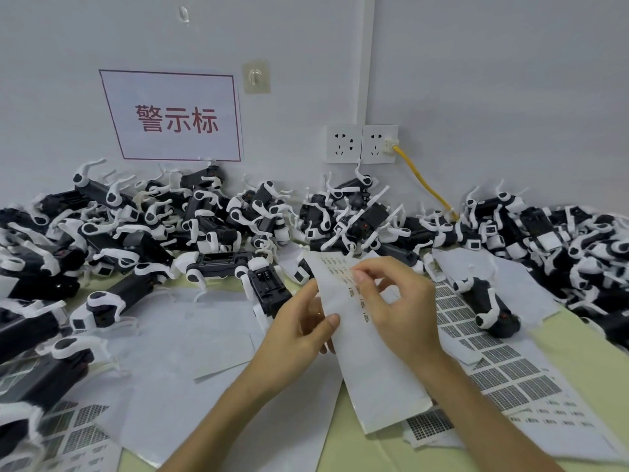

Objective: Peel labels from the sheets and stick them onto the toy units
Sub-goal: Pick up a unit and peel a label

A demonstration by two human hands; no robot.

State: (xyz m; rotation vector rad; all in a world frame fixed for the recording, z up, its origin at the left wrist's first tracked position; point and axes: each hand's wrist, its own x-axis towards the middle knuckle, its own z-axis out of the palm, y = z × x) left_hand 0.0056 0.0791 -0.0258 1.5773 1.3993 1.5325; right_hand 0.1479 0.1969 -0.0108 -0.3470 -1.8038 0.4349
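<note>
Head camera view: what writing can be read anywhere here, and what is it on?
"警示标": red characters on the white wall sign.
On the label sheet: small dark print, too small to read.
On the loose sheets lying flat: grids of print, too blurred to read.
On the toy units: no readable marks.

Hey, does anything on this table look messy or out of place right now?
Yes. The toy units lie tangled in heaps along the wall, and loose label sheets overlap askew across the table. Nothing looks broken.
</note>
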